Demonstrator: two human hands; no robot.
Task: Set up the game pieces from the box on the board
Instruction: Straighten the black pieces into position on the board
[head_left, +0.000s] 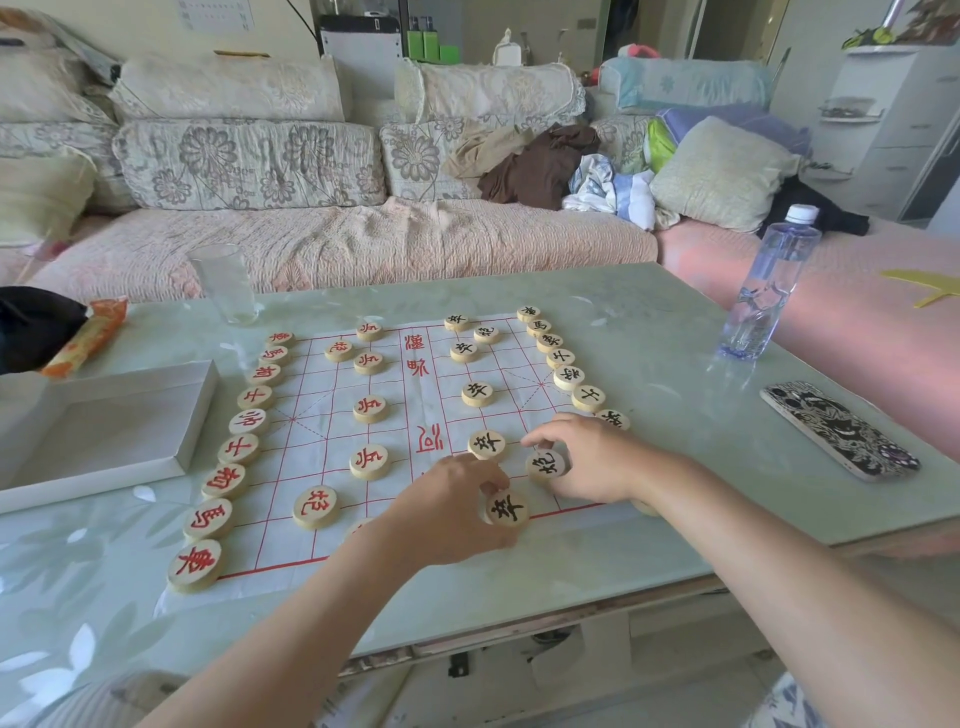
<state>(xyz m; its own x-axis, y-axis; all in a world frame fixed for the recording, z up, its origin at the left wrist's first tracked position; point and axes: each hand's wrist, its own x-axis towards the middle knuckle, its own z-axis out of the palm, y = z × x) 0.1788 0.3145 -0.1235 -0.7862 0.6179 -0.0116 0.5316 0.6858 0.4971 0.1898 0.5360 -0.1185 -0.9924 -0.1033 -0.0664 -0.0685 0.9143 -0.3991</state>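
Glassy surface carries the thin board sheet; the white box at left looks empty. Left hand fingers pinch the near black soldier disc. Right hand fingers curl round the black cannon disc, just far-right of it. The discs are probably light, stiff wood that slides easily; grip by the rim.

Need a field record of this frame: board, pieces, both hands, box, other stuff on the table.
surface: glass-topped table
board: paper sheet with red grid
red pieces: column along the board's left edge, more on the left half
black pieces: column along the right edge, more on the right half
left hand: pinches nearest black piece
right hand: fingers curl round black piece beside it
box: white, open, left of board, no pieces visible inside
other: glass, water bottle, phone
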